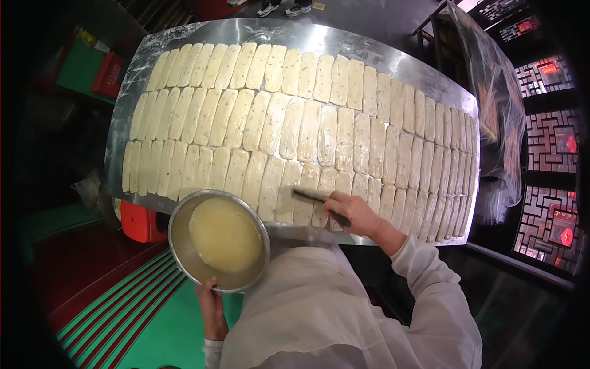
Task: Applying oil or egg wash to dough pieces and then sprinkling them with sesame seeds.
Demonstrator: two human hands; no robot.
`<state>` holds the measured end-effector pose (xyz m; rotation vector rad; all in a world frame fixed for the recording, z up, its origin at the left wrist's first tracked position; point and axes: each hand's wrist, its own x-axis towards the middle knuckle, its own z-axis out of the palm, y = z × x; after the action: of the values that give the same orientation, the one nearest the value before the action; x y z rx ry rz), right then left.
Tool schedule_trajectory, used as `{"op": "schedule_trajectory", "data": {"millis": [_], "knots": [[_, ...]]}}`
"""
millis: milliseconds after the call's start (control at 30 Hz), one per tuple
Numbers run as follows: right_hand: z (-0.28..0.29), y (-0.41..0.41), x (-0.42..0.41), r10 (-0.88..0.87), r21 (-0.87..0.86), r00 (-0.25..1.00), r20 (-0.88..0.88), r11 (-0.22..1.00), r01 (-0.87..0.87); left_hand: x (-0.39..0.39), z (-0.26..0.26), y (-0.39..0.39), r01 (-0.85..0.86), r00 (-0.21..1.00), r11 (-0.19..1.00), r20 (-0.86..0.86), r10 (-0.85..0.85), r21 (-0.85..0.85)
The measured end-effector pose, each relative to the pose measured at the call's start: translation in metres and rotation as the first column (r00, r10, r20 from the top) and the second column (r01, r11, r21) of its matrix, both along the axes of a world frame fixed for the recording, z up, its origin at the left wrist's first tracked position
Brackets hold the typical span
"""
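Note:
Three long rows of flat dough strips (275,69), flecked with green bits, cover much of a stainless steel table (364,46). With my left hand (211,300) I grip the rim of a metal bowl (179,244), which tilts beside the table's front edge. Pale yellow liquid (225,235) pools inside it. My right hand (352,212) is closed around the dark handle of a brush (309,195). Its blurred head is over the front row, near the middle; whether it touches the dough I cannot tell. Several strips in the middle and front rows look glossy.
A red plastic stool (140,223) stands under the table's front left corner. Clear plastic sheeting (498,106) hangs over a rack on the right. Beyond the far edge are a person's shoes (283,9). A red crate (108,74) sits at the left.

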<state>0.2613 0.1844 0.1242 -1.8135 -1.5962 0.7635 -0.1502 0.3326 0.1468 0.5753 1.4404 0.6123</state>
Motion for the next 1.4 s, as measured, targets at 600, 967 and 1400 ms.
{"op": "schedule_trajectory", "data": {"millis": [600,967,1400], "knots": [[-0.041,0.02,-0.026,-0.431,-0.473,0.578,-0.693,0.877,0.088,-0.048,-0.004,-0.043,-0.078,0.997,0.997,-0.024,0.078,0.009],[-0.009,0.031,-0.002,-0.178,-0.318,0.722,-0.669,0.946,-0.061,-0.026,0.003,-0.11,-0.329,0.944,0.944,-0.03,0.329,0.014],[-0.001,0.089,-0.038,-0.059,-0.304,0.765,-0.642,0.935,-0.183,-0.048,-0.006,-0.159,-0.486,0.87,0.874,-0.086,0.485,0.003]]}}
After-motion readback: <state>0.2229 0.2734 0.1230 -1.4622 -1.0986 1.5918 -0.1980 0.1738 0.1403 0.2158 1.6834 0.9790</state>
